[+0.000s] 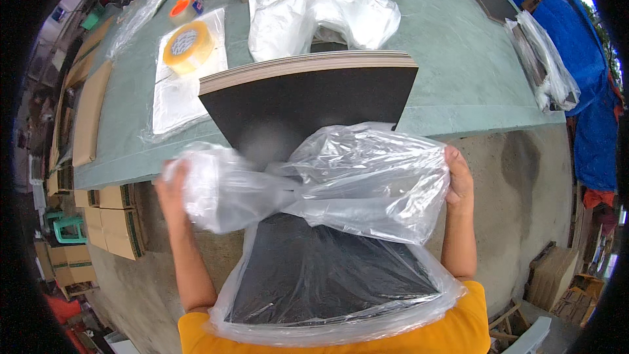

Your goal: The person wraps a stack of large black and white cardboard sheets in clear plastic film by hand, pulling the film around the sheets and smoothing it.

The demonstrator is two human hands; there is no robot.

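A thick stack of black boards with pale layered edges (282,101) leans at the table's near edge, tilted toward me. Its lower part sits inside a clear plastic bag (367,170), and its upper end sticks out bare. My left hand (172,187), a little blurred, grips the bunched left side of the bag's mouth. At the opposite side my right hand (458,174) is closed on the bag's edge, fingers partly hidden behind the film. Between my hands the plastic is stretched sideways and gathered in folds across the boards.
On the green table (445,78) lie a roll of clear tape (189,48) on flat plastic bags (190,92), an orange tape dispenser (183,10), and a heap of white plastic (314,6). Wrapped boards (540,62) lie at right. Cardboard cartons (114,223) stand on the floor at left.
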